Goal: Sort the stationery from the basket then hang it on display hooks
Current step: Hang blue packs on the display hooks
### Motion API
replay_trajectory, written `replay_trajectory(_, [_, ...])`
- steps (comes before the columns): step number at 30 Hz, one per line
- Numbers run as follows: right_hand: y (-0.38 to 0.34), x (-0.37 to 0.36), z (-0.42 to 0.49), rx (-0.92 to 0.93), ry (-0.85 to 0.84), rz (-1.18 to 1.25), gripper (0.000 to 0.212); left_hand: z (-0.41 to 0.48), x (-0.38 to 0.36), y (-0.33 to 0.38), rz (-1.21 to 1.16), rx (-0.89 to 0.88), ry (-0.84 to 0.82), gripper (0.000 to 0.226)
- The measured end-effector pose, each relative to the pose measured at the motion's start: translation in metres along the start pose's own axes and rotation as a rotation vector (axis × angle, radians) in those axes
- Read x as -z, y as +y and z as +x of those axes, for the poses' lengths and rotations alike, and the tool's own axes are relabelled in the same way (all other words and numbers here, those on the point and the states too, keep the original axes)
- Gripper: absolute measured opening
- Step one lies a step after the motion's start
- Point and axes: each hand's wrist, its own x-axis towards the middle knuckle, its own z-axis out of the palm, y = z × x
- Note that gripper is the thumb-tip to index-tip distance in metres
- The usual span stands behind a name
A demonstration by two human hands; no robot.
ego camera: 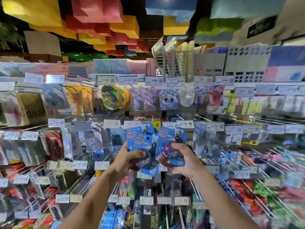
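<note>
Left grip [125,158] is curled round a fanned bunch of blue blister packs [140,142], thumb across the front. Right grip [185,161] holds a single blue pack [170,144] from below, fingers wrapped over its round bubble. I see both lots raised side by side, nearly touching, in front of the display hooks [196,190], tops level with a row of price tags [184,123]. Hanging stock fills the racks all round. Feed is blurred, so I can't read the pack print.

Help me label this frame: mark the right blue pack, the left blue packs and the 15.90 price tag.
Right blue pack [168,138], head view, upper card face.
Left blue packs [142,143], head view, front card's text.
15.90 price tag [214,126], head view, printed number.
</note>
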Motion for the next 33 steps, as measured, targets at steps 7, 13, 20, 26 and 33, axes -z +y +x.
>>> replay_trajectory(7, [-0.003,0.086,0.028,0.047,0.296,-0.026,0.044,0.060,-0.026,0.019,-0.205,0.013,-0.132,0.059])
replay_trajectory(13, [-0.011,0.118,0.044,0.045,0.359,-0.092,0.022,0.102,-0.075,0.035,-0.348,0.069,-0.208,0.068])
replay_trajectory(20, [-0.016,0.150,0.062,-0.014,0.277,-0.242,0.039,0.134,-0.115,0.034,-0.379,0.098,-0.187,0.077])
replay_trajectory(26, [-0.021,0.163,0.084,-0.029,0.192,-0.269,0.043,0.144,-0.138,0.039,-0.434,0.053,-0.303,0.065])
replay_trajectory(33, [-0.028,0.164,0.094,0.004,0.176,-0.204,0.033,0.160,-0.138,0.048,-0.369,0.077,-0.261,0.058])
